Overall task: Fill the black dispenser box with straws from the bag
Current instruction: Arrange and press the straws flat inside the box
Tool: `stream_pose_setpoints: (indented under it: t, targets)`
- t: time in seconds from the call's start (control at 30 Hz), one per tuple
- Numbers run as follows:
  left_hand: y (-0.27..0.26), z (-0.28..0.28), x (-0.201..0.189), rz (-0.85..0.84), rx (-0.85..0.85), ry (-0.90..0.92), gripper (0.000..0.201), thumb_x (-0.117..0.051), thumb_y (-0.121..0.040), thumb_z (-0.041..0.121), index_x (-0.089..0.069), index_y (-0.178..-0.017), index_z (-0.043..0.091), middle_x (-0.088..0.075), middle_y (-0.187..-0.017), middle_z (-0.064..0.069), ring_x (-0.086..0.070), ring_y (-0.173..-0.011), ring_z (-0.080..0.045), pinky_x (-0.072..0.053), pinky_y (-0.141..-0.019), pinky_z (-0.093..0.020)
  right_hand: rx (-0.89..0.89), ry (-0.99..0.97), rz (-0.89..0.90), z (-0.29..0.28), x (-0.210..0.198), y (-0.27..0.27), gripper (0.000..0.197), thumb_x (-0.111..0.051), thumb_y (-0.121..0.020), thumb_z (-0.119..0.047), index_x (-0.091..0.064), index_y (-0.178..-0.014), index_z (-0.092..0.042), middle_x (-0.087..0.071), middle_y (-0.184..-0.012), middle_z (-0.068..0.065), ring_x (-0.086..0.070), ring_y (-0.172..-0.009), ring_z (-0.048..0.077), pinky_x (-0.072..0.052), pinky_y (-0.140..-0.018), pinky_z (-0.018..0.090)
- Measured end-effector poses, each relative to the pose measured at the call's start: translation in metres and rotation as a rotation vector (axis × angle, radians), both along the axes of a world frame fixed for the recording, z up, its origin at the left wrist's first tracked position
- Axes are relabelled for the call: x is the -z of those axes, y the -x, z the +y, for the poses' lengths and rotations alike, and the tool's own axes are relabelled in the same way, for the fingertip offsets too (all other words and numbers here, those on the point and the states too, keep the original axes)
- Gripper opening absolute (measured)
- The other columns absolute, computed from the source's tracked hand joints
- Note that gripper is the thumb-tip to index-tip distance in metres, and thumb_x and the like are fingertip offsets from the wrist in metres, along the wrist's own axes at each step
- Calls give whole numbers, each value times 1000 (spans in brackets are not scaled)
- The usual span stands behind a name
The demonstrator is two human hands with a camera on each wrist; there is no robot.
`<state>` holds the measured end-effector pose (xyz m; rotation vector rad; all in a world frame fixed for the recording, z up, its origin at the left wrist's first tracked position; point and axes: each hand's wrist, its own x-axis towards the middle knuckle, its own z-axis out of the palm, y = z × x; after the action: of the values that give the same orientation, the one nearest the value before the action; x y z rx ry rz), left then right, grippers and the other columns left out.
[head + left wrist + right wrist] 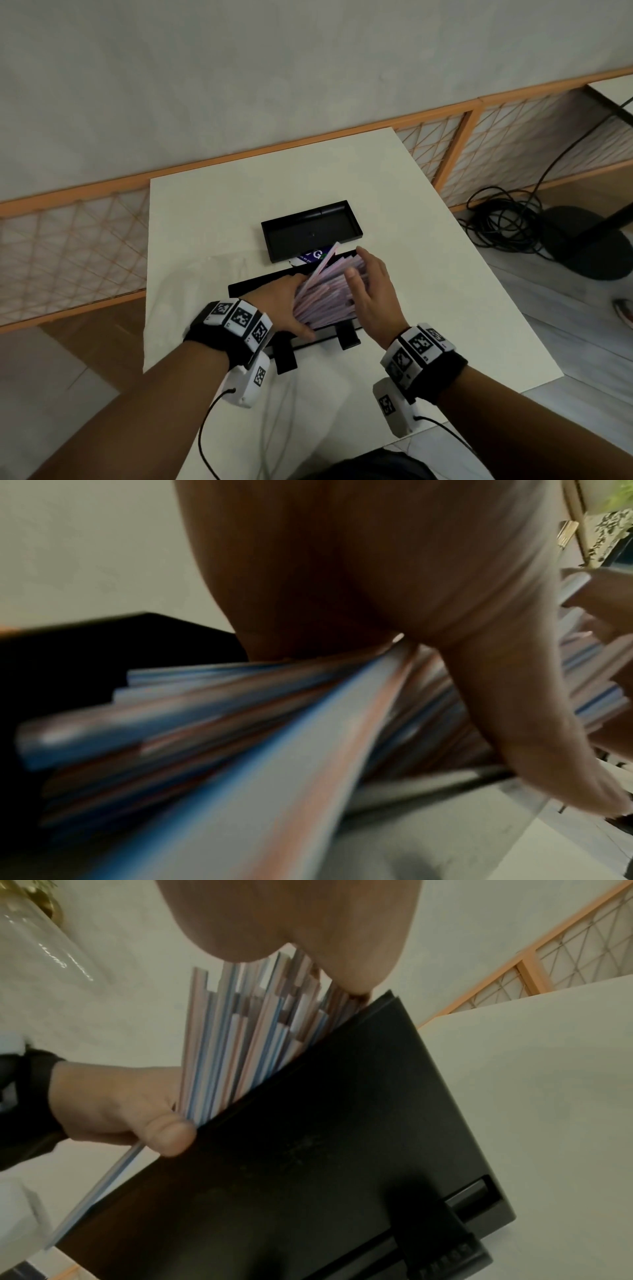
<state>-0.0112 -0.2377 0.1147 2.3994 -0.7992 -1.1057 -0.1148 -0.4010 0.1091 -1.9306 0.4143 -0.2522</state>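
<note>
The black dispenser box [247, 285] [325, 1150] [68, 656] stands open-topped on the white table [239, 192] in front of me. A thick bundle of pink, blue and white striped straws [325, 298] [240, 723] [240, 1042] lies slanted in its top, some ends sticking up. My left hand [274, 301] [113, 1102] grips the bundle's left end, thumb curled under it. My right hand [373, 294] [291, 915] rests with straight fingers against the right ends. A corner of the bag, showing a blue label [310, 257], peeks out behind the box.
The box's black lid [310, 229] lies upturned just behind it. The table's edges run close on both sides. On the floor to the right are coiled black cables [507, 219] and a round black stand base [596, 246]. An orange-framed lattice screen [445, 150] lines the wall.
</note>
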Motion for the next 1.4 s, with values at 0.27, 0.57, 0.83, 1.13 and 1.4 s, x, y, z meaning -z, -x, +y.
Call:
stream_pose_setpoints:
  t: [0.27,0.57,0.83,1.13,1.4]
  targets:
    - [-2,3,-3,-5,-14,-12,86,-80,-60,46,-37,-132,30,-60,-118,5,-60,-103,-14,-48,-96,-34,-19,8,54,6,2,-3,62,-48,-93,-37,-22,-146,-16,-25,-148,4,-36,-129,10,-32,-96,12]
    - [-6,-4,-6,-67,3,-87,75,-80,-62,30,-43,-128,27,-62,-116,0,-60,-98,-20,-48,-89,-31,10,-76,22,5,-2,-3,55,-42,-97,-29,-20,-146,-16,-24,-150,7,-26,-136,13,-21,-102,13]
    - [2,-1,-8,-161,23,-1,77,-78,-71,30,-35,-135,22,-49,-111,11,-50,-101,-10,-35,-83,-21,-440,1023,-182,14,-27,-10,67,-44,-79,-22,-27,-143,-24,-29,-153,7,-21,-142,32,-10,-114,55]
    - [3,12,-1,-84,-172,74,72,-84,-64,31,-45,-124,19,-56,-106,7,-57,-95,-13,-41,-79,-23,-619,1212,7,1,-34,-33,17,-69,-68,-15,-65,-85,-16,-62,-88,8,-62,-79,28,-51,-83,41]
    - [9,25,9,-142,-114,33,80,-80,-64,29,-38,-132,19,-60,-119,-7,-60,-105,-23,-49,-93,-35,-766,1020,129,2,-44,-22,69,-58,-79,-43,-33,-140,-23,-25,-152,11,-18,-142,34,-20,-115,50]
